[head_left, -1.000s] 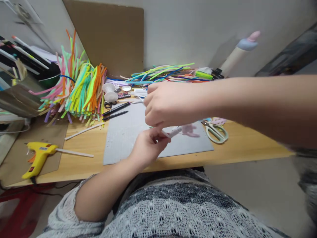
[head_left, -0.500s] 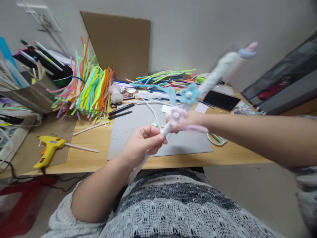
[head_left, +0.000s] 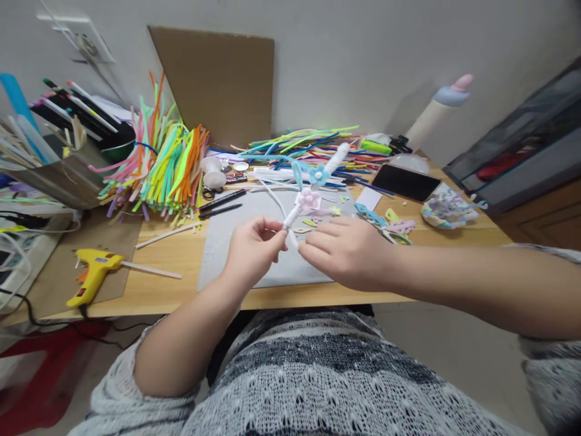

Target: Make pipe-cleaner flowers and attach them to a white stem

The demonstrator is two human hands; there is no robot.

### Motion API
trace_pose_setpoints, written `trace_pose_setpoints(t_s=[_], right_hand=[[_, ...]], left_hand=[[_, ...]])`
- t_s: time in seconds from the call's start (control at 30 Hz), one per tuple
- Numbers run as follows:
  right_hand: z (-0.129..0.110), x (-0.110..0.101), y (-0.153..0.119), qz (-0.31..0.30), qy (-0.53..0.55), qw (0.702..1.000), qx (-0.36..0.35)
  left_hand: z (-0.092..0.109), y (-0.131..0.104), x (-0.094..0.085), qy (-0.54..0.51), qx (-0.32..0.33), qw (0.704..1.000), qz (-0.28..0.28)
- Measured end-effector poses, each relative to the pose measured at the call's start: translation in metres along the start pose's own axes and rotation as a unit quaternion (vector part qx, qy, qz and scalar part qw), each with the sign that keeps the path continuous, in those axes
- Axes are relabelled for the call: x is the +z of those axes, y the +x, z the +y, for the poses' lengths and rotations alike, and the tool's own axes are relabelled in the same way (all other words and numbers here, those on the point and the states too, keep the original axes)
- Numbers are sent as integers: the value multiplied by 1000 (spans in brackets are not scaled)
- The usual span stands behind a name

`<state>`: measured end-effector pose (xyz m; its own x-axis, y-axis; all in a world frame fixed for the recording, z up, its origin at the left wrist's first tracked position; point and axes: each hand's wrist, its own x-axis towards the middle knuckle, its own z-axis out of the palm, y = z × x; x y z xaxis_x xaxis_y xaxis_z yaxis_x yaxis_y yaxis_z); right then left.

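Note:
A white wrapped stick (head_left: 334, 160) slants up and to the right above the grey mat (head_left: 222, 257). On it sit a blue flower (head_left: 319, 175) and, lower down, a pink flower (head_left: 309, 199). My left hand (head_left: 254, 249) pinches the stick's lower end between thumb and fingers. Just right of that end, my right hand (head_left: 347, 251) is closed, palm down, its fingers together beside a loose white strip (head_left: 292, 238). Whether those fingers grip the strip is too small to tell.
A yellow glue gun (head_left: 94, 272) lies at the left. Bundled colourful pipe cleaners (head_left: 170, 169) stand behind it, with more along the wall. Black pens (head_left: 222, 206) lie on the mat's left edge. A phone (head_left: 405, 182) and a decorated bowl (head_left: 449, 209) are at the right.
The stick has tipped away and its top now appears lower and further left. My right hand has let go of the stick near the flowers and moved down beside its lower end.

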<state>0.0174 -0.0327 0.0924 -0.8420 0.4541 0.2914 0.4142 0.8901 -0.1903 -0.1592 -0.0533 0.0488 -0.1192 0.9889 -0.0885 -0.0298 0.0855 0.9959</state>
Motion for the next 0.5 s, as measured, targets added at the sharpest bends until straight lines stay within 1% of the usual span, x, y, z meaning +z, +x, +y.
trace_pose_setpoints(t_s=[0.03, 0.1, 0.17, 0.23, 0.3, 0.4, 0.43, 0.5], right_hand=[[-3, -9, 5, -21, -44, 998, -37], [-6, -28, 19, -58, -131, 982, -120], [-4, -43, 35, -121, -150, 969, -156], [2, -50, 51, -179, -135, 958, -179], [12, -50, 62, -216, -81, 959, -165], [30, -39, 68, -271, 61, 954, -116], [36, -34, 67, -285, 119, 946, -95], [47, -23, 59, -307, 238, 921, -44]], left_hand=[[-1, -2, 0, 34, 17, 999, -6], [-1, -6, 0, 91, 57, 994, -33], [-1, -13, 1, 124, 87, 985, -80], [0, -20, 1, 129, 95, 979, -130], [3, -27, 1, 111, 87, 975, -171], [9, -34, -2, 64, 46, 975, -209], [11, -35, -4, 39, 21, 975, -217], [13, -35, -7, -23, -36, 974, -223]])
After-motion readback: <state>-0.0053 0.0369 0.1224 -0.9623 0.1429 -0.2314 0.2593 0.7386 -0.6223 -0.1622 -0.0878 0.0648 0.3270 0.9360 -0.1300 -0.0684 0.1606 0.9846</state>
